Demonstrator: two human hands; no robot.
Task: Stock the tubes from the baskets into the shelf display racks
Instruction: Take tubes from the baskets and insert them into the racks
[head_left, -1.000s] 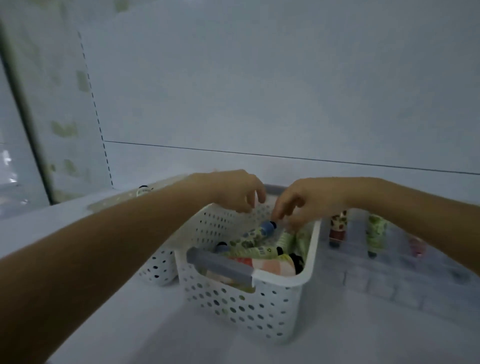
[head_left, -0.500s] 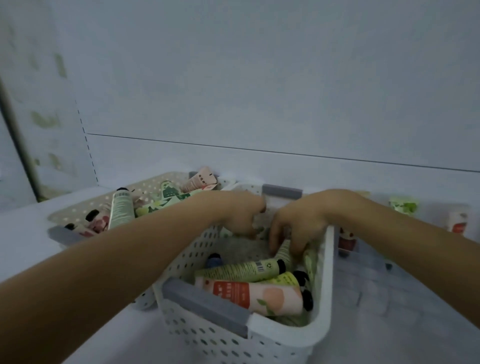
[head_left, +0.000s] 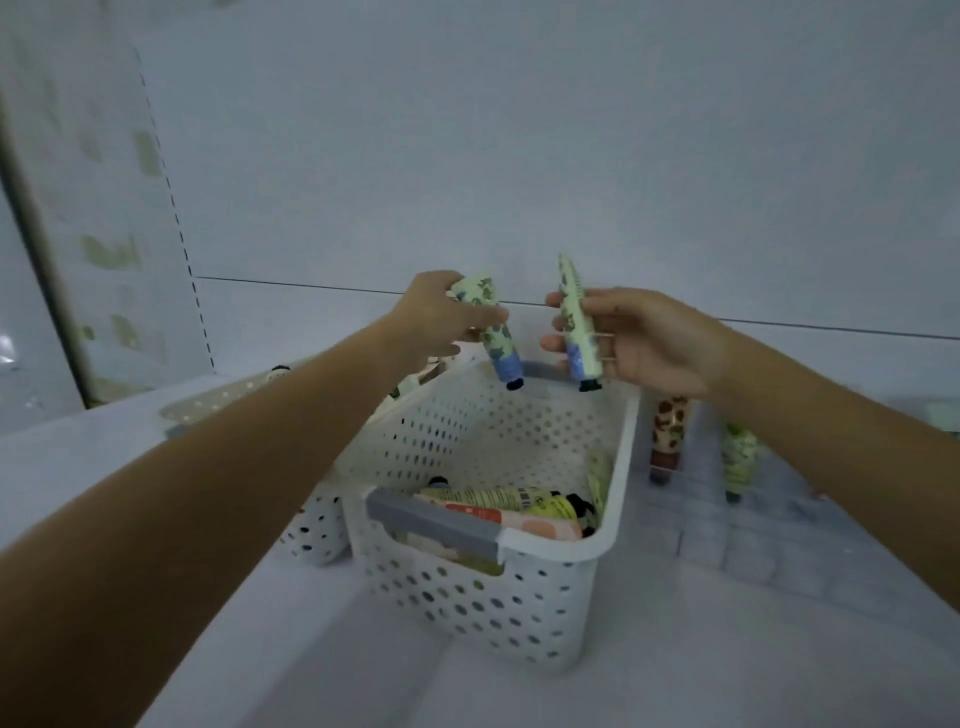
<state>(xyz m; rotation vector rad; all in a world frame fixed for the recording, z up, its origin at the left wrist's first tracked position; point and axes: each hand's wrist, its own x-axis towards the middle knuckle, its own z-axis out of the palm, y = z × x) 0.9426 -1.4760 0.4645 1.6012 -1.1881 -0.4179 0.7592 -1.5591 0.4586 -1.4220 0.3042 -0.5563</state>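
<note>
While each hand holds one tube above the far end of the white basket (head_left: 623, 467), the step in hand looks like the carry from basket to rack. The left hand (head_left: 436, 317) has its fingers curled round the upper half of a green-printed tube (head_left: 496, 343), dark cap pointing down. The right hand (head_left: 649, 343) pinches a matching tube (head_left: 576, 332) between thumb and fingers, near upright and also cap down. Below and to the right of the right hand lies the clear gridded display rack (head_left: 753, 530), where a spotted brown tube (head_left: 670, 431) stands just under the wrist and a green one (head_left: 740, 457) a little further out. The next move probably calls for swinging both tubes right and lowering them cap-first into free cells (the left hand must cross the basket to get there), without knocking the two already standing. Several loose tubes (head_left: 498, 499) lie in the basket's near end beneath the forearms, so the stocking seems far from done. A second basket (head_left: 317, 525) sits under the left forearm.
</note>
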